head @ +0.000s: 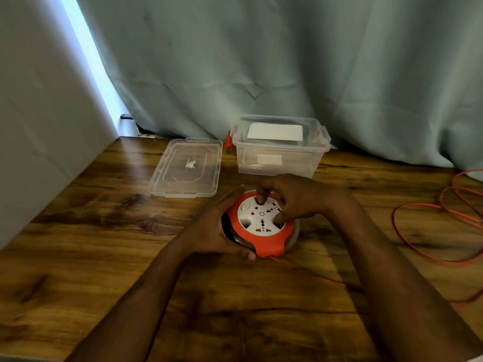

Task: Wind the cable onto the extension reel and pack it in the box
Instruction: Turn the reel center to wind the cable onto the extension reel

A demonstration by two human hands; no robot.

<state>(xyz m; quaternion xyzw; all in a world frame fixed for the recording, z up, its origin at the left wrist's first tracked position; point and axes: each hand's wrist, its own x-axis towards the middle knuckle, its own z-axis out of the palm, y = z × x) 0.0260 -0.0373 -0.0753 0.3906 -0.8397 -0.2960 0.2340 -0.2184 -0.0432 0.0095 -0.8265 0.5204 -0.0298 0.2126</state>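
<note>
Two bare forearms reach in from the near edge of the desk and meet at the extension reel, seen from the head camera. The left hand lies against the reel's left flank, wrist low, its fingers curled round the orange rim so the thumb tip shows at the near edge. The right hand arches over the white socket face from the far right, wrist raised; its fingers bend down and press into the recesses of the face, one at the far side and one nearer the right rim. From just below the left thumb the orange cable leaves the reel, runs along the desk under the right forearm and lies in loose loops well right of both hands. Beyond the right fingers stands the clear box, open; left of it, beyond the left fingers, the lid lies flat. Behind hangs a green curtain.
</note>
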